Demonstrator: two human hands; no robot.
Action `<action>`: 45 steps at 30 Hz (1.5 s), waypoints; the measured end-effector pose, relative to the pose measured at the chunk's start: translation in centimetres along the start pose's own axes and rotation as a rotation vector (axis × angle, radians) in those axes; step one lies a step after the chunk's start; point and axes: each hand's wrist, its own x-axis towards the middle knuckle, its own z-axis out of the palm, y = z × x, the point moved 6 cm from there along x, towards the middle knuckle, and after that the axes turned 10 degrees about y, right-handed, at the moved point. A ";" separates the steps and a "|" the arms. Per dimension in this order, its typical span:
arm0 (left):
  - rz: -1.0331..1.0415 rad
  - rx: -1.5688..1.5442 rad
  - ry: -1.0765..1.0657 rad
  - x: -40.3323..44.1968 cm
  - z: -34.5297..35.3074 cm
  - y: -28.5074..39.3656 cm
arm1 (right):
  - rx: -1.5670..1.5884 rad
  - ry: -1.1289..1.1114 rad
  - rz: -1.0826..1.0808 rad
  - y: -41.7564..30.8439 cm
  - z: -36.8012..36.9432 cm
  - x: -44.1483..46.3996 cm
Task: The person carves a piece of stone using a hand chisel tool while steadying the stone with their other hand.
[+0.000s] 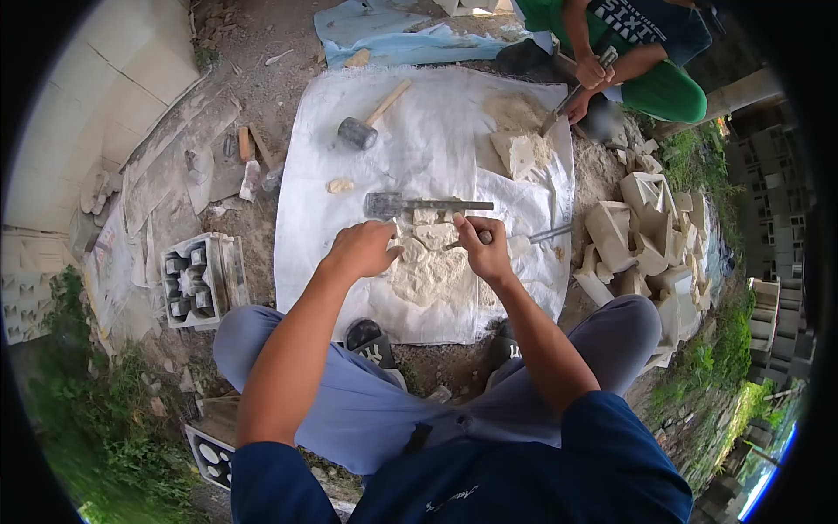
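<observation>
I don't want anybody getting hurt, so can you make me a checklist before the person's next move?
1. Right hand gripping the chisel-like tool: ok.
2. Left hand apart from the tool's tip: ok.
3. Tip touching the pale stone pieces: cannot tell, too small.
4. Dark-handled hammer in a hand: not ok, it lies on the white sheet.
5. Gloves on: not ok, both hands bare.
6. Co-worker's hands away from the person's hands: ok.
</observation>
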 end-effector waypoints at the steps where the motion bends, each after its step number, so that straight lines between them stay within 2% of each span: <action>1: 0.008 -0.027 0.040 -0.2 -0.1 -0.1 | -0.005 -0.012 0.008 1.9 0.0 0.3; 2: -0.001 -0.033 0.032 -0.2 -0.2 -0.3 | 0.020 -0.027 0.022 4.6 -0.1 0.6; 5: -0.064 -0.030 -0.113 0.1 0.1 -1.0 | 0.168 0.035 0.100 6.2 -0.1 1.9; 7: -0.106 -0.012 -0.126 0.4 0.0 -1.5 | 0.232 -0.056 0.048 2.8 -0.1 1.9; 11: -0.092 -0.004 -0.135 1.9 0.0 -1.1 | 0.366 -0.097 -0.020 2.2 -0.6 1.1; 13: -0.091 -0.020 -0.139 3.0 -0.4 -0.6 | 0.156 0.058 0.044 5.0 -1.3 0.9; 14: -0.086 -0.016 -0.137 3.7 -0.8 -0.4 | 0.105 0.044 0.141 6.3 -1.5 1.7; 15: -0.083 -0.009 -0.161 4.2 -0.7 -0.2 | 0.102 0.054 0.142 5.8 -1.8 1.6; 17: -0.072 -0.007 -0.183 5.5 -0.6 0.1 | 0.220 -0.005 0.105 4.5 -1.8 1.4; 19: -0.071 0.081 -0.248 6.2 0.1 -0.4 | 0.162 -0.106 -0.001 2.7 -1.9 0.2; 21: -0.084 0.092 -0.254 5.9 0.4 -0.3 | 0.156 -0.052 -0.043 3.6 -1.8 -0.3; 24: -0.018 0.006 -0.177 5.1 -0.8 0.9 | 0.031 -0.055 0.020 6.4 -0.9 0.8; 26: -0.086 -0.045 -0.181 4.1 -0.7 0.3 | 0.114 -0.060 0.048 5.5 -1.0 1.2; 29: -0.051 -0.032 -0.119 2.7 -0.6 -0.3 | 0.179 -0.093 0.063 0.7 -0.9 0.6; 31: -0.042 -0.024 -0.121 1.5 -0.2 -0.3 | 0.182 -0.125 -0.003 -2.1 -0.6 -0.2; 33: -0.031 -0.064 -0.129 0.4 0.0 -0.3 | 0.111 -0.115 0.011 -0.1 -0.2 -0.6; 35: -0.026 -0.038 -0.159 -0.7 0.6 -0.6 | -0.187 -0.138 0.079 5.4 0.8 -1.1; 37: -0.039 -0.013 -0.179 -1.8 0.2 -0.8 | -0.117 -0.092 -0.002 3.6 1.6 -1.8; 39: -0.045 -0.036 -0.213 -2.9 0.3 -0.8 | -0.173 -0.108 0.041 1.3 1.8 -2.5; 43: -0.044 -0.077 -0.139 -3.5 0.0 -1.6 | -0.096 -0.159 -0.037 -2.5 1.4 -3.5; 45: -0.050 -0.072 -0.119 -3.7 0.1 -1.9 | -0.213 -0.229 -0.057 0.5 1.1 -3.6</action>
